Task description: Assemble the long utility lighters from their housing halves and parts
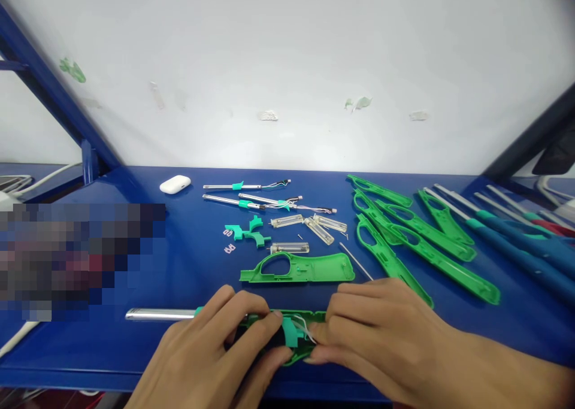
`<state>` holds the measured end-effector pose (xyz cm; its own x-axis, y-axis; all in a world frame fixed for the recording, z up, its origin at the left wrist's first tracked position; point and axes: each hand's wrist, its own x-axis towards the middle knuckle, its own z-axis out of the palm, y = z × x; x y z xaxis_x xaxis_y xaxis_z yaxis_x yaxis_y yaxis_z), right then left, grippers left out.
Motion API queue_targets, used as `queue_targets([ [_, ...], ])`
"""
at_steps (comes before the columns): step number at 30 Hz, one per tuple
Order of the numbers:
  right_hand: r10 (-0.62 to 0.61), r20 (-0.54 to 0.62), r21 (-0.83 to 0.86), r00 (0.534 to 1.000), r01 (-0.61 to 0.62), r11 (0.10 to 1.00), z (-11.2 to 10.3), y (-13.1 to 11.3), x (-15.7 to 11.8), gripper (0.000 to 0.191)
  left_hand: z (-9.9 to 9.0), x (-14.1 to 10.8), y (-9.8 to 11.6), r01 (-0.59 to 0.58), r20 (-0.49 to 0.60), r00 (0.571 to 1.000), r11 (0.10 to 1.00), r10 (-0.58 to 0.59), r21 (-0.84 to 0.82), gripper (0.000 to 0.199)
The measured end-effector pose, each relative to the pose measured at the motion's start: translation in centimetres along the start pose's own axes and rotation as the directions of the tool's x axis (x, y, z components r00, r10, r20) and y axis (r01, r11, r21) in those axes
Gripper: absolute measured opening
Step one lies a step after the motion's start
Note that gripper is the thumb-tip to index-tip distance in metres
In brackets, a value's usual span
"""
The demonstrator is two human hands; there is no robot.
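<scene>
Near the table's front edge, a green lighter casing half (317,314) lies between my two hands, mostly covered by them. A metal lighter tube (157,314) sticks out of it to the left. My left hand (220,343) is closed around the casing, its index finger and thumb beside a teal trigger (290,332) seated in it. From the right, my right hand (381,328) grips the casing, fingertips pressed in where thin white wires (305,325) run. Whether those fingers pinch the wires is hidden. Just behind lies another green casing half (323,267).
Behind are metal tubes with wires (233,202), loose teal triggers (258,239), clear fuel tanks (290,248) and a screwdriver (354,259). Several green casing halves (449,265) and blue lighters (516,241) lie right. A white earbud case (175,184) sits back left.
</scene>
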<state>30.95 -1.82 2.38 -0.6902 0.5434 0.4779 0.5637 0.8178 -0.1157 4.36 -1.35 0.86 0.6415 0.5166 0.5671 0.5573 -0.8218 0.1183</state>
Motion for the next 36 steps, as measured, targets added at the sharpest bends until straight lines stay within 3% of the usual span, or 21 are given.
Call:
queue_targets([
  [9, -0.1, -0.006, -0.125, 0.995, 0.099, 0.987, -0.4, -0.4, 0.3, 0.046, -0.2, 0.4, 0.3, -0.031, 0.025, 0.999, 0.998, 0.03, 0.047, 0.029],
  [13, -0.066, 0.026, -0.111, 0.997, 0.069, 0.991, -0.6, -0.6, 0.3, 0.048, -0.1, 0.2, 0.1, -0.023, -0.024, 0.999, 0.998, 0.024, 0.055, 0.027],
  [19, -0.049, 0.061, -0.096, 0.997, 0.055, 0.994, -0.6, -0.8, 0.0, 0.043, -0.3, 0.3, 0.1, -0.023, 0.011, 1.0, 0.998, 0.022, 0.054, 0.032],
  [24, 0.059, 0.064, 0.014, 0.996, -0.06, 0.998, -0.4, -0.7, -0.1, 0.05, -0.5, 0.5, -0.2, -0.026, -0.023, 0.999, 0.998, 0.027, 0.063, 0.025],
  [28, 0.153, -0.004, 0.069, 0.988, -0.152, 0.986, 0.0, -0.8, -0.3, 0.056, -1.3, -0.6, -1.3, 0.063, -0.113, 0.992, 0.998, -0.061, 0.017, 0.026],
  [32, 0.185, -0.033, 0.046, 0.982, -0.183, 0.982, 0.2, -0.9, -0.2, 0.058, -2.2, -1.8, -2.4, 0.173, -0.005, 0.985, 0.985, -0.173, -0.004, 0.028],
  [36, 0.181, -0.049, 0.047, 0.982, -0.179, 0.983, 0.5, -0.8, -0.2, 0.054, -2.4, -1.8, -2.7, 0.191, 0.059, 0.98, 0.98, -0.188, -0.062, 0.017],
])
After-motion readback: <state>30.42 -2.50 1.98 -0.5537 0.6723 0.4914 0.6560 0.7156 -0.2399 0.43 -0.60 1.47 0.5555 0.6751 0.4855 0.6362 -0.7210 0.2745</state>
